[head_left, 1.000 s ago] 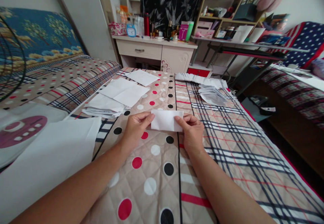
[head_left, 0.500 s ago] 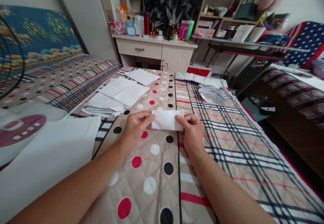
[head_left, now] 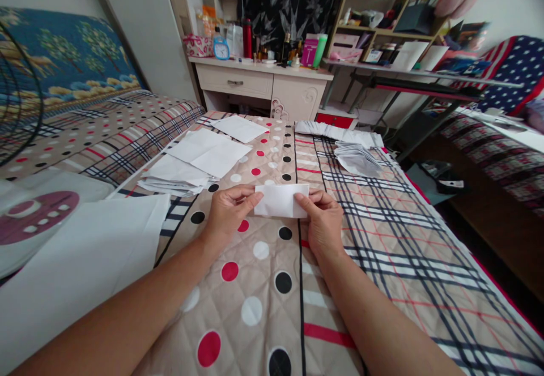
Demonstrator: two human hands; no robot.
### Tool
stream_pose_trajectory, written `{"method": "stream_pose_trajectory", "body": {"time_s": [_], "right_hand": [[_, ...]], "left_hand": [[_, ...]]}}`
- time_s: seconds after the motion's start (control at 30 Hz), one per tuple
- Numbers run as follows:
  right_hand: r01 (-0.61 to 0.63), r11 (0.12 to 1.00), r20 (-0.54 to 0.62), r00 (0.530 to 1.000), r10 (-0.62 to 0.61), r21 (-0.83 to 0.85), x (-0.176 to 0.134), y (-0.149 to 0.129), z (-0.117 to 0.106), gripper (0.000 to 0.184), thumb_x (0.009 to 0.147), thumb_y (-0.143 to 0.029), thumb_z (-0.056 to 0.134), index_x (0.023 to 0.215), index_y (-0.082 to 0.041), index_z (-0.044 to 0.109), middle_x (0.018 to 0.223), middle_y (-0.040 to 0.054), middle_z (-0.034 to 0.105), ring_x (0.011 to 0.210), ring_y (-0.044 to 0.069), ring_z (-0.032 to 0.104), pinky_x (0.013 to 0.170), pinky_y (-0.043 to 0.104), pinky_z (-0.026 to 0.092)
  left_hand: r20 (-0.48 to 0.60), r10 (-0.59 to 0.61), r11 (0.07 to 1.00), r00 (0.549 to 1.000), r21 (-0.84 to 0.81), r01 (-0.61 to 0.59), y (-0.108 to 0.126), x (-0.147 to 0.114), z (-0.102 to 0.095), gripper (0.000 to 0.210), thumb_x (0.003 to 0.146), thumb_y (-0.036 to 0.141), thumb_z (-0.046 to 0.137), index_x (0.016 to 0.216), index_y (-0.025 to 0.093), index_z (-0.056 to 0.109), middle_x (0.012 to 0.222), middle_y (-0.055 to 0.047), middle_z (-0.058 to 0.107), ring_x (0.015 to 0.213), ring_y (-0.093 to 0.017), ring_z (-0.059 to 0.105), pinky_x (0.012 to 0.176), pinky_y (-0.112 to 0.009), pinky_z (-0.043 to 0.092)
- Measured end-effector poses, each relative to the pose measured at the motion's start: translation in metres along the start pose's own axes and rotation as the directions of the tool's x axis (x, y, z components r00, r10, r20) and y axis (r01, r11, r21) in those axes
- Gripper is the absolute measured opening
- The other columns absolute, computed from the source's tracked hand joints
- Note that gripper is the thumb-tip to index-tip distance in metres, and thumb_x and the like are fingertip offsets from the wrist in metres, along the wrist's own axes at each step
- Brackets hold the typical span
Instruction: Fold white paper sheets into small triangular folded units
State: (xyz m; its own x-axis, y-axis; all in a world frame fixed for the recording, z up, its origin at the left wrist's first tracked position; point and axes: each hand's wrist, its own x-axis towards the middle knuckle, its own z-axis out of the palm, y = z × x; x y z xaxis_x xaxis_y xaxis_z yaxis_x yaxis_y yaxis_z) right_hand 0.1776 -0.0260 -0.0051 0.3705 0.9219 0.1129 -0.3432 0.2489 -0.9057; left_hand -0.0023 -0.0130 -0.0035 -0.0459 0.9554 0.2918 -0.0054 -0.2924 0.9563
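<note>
A small white piece of paper [head_left: 279,201], longer side running left to right, is held just above the patterned bedspread [head_left: 255,277]. My left hand [head_left: 233,209] pinches its left end, thumb on top and fingers curled behind. At the right end, my right hand [head_left: 322,214] grips the paper the same way. The fingers behind the paper are partly hidden. To the left of my hands lies a pile of white paper sheets [head_left: 208,152]. Ahead on the right rests a fanned stack of small folded papers [head_left: 357,159].
Behind that stack runs a long row of white folded paper [head_left: 338,132]. Large white sheets [head_left: 93,257] and a clear plastic package with a purple label [head_left: 42,214] lie at the near left. A cream dresser [head_left: 259,84] stands past the bed's far edge.
Almost nothing differs. The view has shifted very slightly, and both hands keep hold of the paper in the same place.
</note>
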Motion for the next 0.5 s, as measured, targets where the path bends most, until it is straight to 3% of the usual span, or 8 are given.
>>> {"method": "stream_pose_trajectory", "body": {"time_s": [0.5], "right_hand": [[-0.028, 1.0, -0.021, 0.999, 0.028, -0.001, 0.0002, 0.0011, -0.0007, 0.026, 0.06, -0.023, 0.084, 0.053, -0.018, 0.059, 0.073, -0.0007, 0.064, 0.068, 0.012, 0.056, 0.063, 0.026, 0.043]], "left_hand": [[-0.024, 0.035, 0.996, 0.999, 0.082, -0.033, 0.0041, -0.0006, 0.0015, 0.009, 0.073, 0.023, 0.074, 0.066, 0.017, 0.073, 0.083, -0.003, 0.074, 0.076, -0.016, 0.067, 0.069, -0.023, 0.051]]}}
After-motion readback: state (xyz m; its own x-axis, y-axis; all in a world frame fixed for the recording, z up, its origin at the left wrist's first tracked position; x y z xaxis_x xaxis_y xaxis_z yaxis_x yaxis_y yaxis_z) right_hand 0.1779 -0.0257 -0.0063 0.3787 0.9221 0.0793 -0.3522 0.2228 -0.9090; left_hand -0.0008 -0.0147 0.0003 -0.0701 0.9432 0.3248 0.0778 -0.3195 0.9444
